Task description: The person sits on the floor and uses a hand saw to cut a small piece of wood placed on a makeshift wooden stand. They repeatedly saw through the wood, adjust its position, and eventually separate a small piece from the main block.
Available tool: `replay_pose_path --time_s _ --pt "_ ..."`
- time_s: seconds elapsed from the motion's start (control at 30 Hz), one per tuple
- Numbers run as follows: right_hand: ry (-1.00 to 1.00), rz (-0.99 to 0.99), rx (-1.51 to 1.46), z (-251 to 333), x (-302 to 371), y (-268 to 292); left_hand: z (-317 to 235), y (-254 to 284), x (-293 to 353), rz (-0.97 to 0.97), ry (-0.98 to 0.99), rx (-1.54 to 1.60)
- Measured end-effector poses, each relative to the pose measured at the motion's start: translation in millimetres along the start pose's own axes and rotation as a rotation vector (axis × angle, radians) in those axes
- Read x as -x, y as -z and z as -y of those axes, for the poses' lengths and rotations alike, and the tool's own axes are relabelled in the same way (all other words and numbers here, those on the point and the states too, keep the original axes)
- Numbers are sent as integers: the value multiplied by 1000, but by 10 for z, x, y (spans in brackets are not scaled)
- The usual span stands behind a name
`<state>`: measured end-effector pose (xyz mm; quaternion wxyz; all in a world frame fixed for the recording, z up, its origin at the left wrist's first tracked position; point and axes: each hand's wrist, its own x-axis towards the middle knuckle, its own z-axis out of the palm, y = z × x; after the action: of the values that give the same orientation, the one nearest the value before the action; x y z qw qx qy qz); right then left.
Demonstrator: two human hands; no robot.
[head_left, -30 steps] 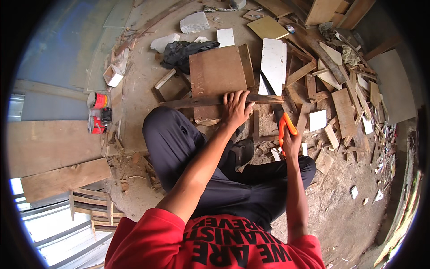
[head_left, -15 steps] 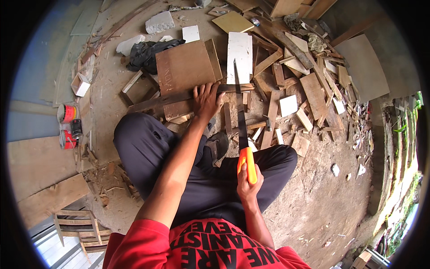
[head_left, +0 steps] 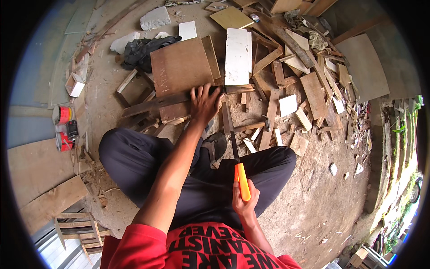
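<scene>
My left hand [head_left: 205, 106] grips a long dark wooden strip [head_left: 156, 104], its fingers bent over the far edge. The strip lies across a brown wooden board [head_left: 181, 62], and its splintered right end [head_left: 239, 88] sticks out past the board. In my right hand [head_left: 245, 197], close to my lap, is the orange handle [head_left: 242, 181] of a handsaw. Its narrow dark blade [head_left: 234, 145] points away from me, and its far part meets the strip just right of my left hand. The exact contact is hard to make out.
A white panel [head_left: 237, 56] lies just beyond the strip. A hammer [head_left: 253, 126] rests right of the blade. Wood offcuts [head_left: 314, 96] pile up at the right. A black plastic bag [head_left: 143, 53] and paint cans [head_left: 64, 115] are at the left.
My right hand has drawn the handsaw back toward me, and more of its blade now lies near my lap. My left hand keeps its hold on the strip.
</scene>
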<state>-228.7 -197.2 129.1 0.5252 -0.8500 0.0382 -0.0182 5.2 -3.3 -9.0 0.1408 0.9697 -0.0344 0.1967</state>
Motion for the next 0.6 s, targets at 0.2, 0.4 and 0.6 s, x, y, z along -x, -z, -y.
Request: replay_pose_path --time_s 0.2,0.4,0.6 --pt "-37 60 86 13 81 109 -26 23 3 123 48 -1" --pt "-54 26 -19 102 -224 -11 -75 42 -49 148 77 16" --pt "-3 30 -71 142 -674 -309 -70 71 -45 66 57 -1"
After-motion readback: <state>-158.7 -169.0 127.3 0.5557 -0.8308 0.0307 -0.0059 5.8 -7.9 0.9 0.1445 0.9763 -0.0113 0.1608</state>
